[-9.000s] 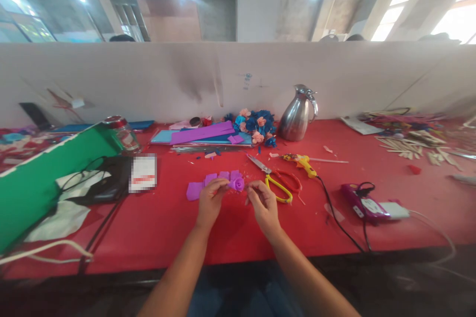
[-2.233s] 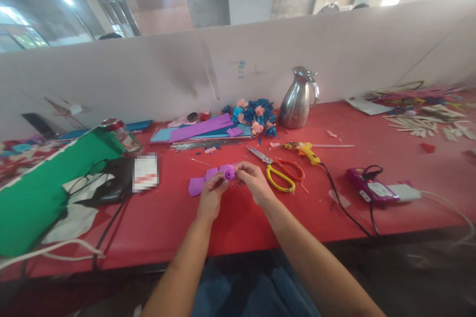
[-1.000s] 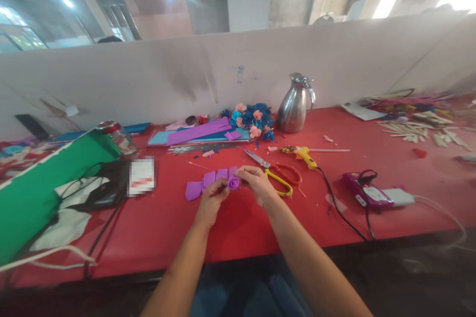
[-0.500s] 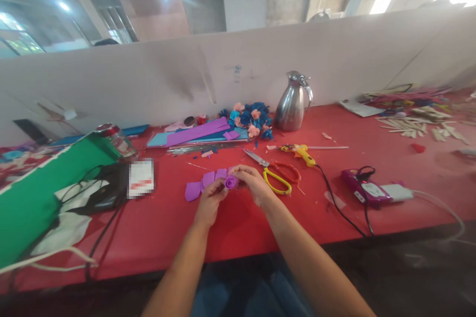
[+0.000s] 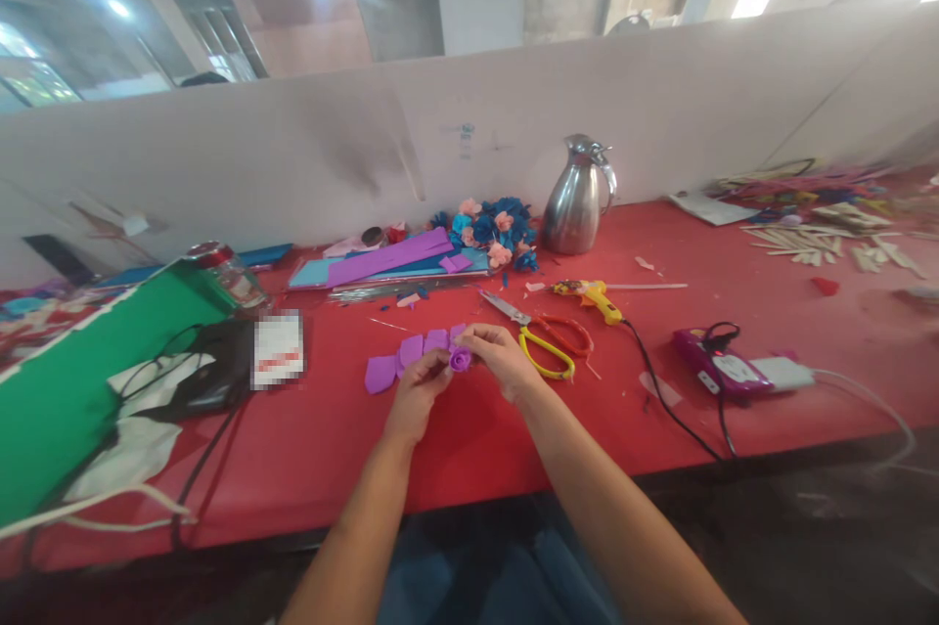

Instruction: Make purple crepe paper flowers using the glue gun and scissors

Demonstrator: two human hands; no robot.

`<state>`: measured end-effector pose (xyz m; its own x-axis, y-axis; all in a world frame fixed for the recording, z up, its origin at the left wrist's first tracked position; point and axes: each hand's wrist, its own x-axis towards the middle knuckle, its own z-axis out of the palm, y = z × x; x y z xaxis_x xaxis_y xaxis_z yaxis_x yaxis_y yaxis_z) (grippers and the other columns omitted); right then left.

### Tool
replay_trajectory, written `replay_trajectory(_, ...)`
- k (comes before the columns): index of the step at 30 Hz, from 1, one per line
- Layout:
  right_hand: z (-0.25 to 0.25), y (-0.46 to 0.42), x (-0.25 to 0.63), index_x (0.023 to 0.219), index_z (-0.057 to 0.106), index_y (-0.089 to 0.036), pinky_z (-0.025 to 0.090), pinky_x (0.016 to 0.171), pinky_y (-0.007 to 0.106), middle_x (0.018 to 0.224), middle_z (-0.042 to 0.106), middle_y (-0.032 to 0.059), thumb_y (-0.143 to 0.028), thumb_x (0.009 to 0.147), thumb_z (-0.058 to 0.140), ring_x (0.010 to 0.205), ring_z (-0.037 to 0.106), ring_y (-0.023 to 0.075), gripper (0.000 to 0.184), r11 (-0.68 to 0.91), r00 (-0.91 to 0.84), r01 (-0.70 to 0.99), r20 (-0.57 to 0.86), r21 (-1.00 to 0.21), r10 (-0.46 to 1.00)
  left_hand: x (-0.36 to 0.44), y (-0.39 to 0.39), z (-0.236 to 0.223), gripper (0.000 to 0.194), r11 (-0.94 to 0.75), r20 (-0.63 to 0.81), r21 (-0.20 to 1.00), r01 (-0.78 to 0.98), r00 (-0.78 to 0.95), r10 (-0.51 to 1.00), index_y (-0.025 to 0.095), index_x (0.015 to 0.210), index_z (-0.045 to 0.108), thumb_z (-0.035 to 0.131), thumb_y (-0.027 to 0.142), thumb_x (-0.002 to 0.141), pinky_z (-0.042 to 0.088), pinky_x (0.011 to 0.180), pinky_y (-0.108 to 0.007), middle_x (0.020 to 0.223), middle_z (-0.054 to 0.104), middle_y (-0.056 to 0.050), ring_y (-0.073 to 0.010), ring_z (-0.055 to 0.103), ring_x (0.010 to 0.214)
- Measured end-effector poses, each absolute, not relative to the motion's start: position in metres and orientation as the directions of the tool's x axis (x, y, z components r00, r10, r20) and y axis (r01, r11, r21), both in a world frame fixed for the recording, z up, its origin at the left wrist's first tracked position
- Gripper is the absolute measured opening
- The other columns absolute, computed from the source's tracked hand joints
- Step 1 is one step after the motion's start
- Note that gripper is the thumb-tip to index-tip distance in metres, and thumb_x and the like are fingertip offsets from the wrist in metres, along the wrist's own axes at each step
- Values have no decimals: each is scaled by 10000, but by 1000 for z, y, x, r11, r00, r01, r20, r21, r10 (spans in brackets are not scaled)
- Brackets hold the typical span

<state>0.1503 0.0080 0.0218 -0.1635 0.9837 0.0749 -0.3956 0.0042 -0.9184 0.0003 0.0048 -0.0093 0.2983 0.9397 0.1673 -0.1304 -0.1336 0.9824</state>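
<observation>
A small purple paper rose (image 5: 460, 360), its petals wound in a spiral, is held up between both hands just above the red table (image 5: 469, 454). My left hand (image 5: 420, 395) pinches its left side. From the right, the fingertips of my right hand (image 5: 500, 359) close on its upper edge. Several cut purple paper petals (image 5: 381, 373) lie in a row behind and left of the left hand. Scissors (image 5: 547, 341) with one red and one yellow handle rest right of my right hand, blades pointing away to the left.
Beyond the scissors lies a yellow glue gun (image 5: 603, 300), its black cord running to a purple power strip (image 5: 726, 371). A steel jug (image 5: 576, 197) stands by the back wall, beside blue and pink paper flowers (image 5: 495, 232). Purple paper strips (image 5: 388, 256) lie left of them.
The rose has shifted slightly to the right and turned a little between my fingers. Both hands keep their pinching hold on it, and the things on the table stay where they were.
</observation>
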Motion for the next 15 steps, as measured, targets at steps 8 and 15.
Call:
replay_trajectory(8,21,8,149,592,553,-179,271,479,226,523,515,-40,-521,688,673,461,408,74,375,-75,-160,-518,10,-852,987,2,5,-9,207,-42,105,960,-277,218,970,220,882,732,728,276,682,403,827,-298,838,690,-16,-177,576,819)
replay_trajectory(15,24,5,148,641,593,-177,314,520,223,607,597,-12,-423,665,683,520,459,86,263,-48,-174,-429,30,-902,984,5,4,-1,232,43,6,924,-380,126,992,206,791,737,799,254,573,405,678,-239,682,635,9,-117,520,661)
